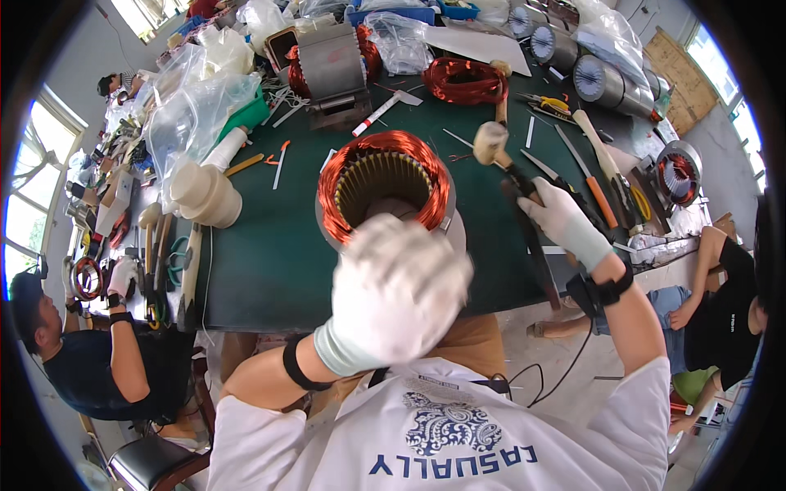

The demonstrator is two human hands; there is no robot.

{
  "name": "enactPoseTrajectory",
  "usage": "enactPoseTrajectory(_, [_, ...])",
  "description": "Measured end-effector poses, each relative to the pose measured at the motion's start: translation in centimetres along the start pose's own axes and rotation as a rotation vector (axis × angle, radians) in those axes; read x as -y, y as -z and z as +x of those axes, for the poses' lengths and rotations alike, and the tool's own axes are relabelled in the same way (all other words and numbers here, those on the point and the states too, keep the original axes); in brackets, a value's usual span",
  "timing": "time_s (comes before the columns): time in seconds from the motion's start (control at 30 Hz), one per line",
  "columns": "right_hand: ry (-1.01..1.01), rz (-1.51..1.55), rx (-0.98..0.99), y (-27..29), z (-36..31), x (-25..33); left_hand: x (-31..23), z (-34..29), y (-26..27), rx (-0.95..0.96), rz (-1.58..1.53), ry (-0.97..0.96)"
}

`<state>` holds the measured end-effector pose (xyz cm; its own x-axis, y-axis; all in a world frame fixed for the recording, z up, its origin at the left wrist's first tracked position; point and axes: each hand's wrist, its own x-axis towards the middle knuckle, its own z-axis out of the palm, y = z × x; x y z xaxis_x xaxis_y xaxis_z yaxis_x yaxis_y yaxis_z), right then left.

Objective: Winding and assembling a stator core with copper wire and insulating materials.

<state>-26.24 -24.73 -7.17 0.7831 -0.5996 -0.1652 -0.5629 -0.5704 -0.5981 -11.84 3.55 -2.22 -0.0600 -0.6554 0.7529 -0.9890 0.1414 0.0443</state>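
Observation:
A motor stator (393, 182) with thick red copper windings stands on the green table in front of me, its slotted bore facing up. My left hand (399, 286), in a white glove, is over the stator's near rim and hides part of it. Motion smears its fingers, so I cannot tell whether they touch the windings or hold anything. To the right, my gloved right hand (565, 221) is closed round the dark handle of a mallet. The mallet's pale rounded head (491, 144) points away from me, to the right of the stator.
Scissors, pliers (550, 103) and an orange-handled tool (602, 203) lie at right. Behind are a coil bundle (465, 80), a larger stator (332, 69) and rotors (606, 86). A cream plastic container (209, 195) stands left. One co-worker (78, 352) is left, another (712, 311) right.

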Motion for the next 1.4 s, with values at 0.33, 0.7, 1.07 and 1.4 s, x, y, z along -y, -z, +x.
enactPoseTrajectory(0.33, [0.575,0.682,-0.264,4.9,-0.4,10.4,2.3,-0.5,-2.8,0.042,0.235,0.338])
enactPoseTrajectory(0.7, [0.329,0.212,0.017,6.7,0.0,9.3,3.9,-0.6,-2.6,0.102,0.144,0.200])
enactPoseTrajectory(1.07, [0.471,-0.079,0.018,6.3,-2.3,7.0,7.3,-1.6,-1.6,-0.039,-0.041,0.097])
enactPoseTrajectory(1.4, [0.768,-0.157,0.066,8.0,5.7,16.4,4.2,-0.6,-1.7,0.062,0.021,0.236])
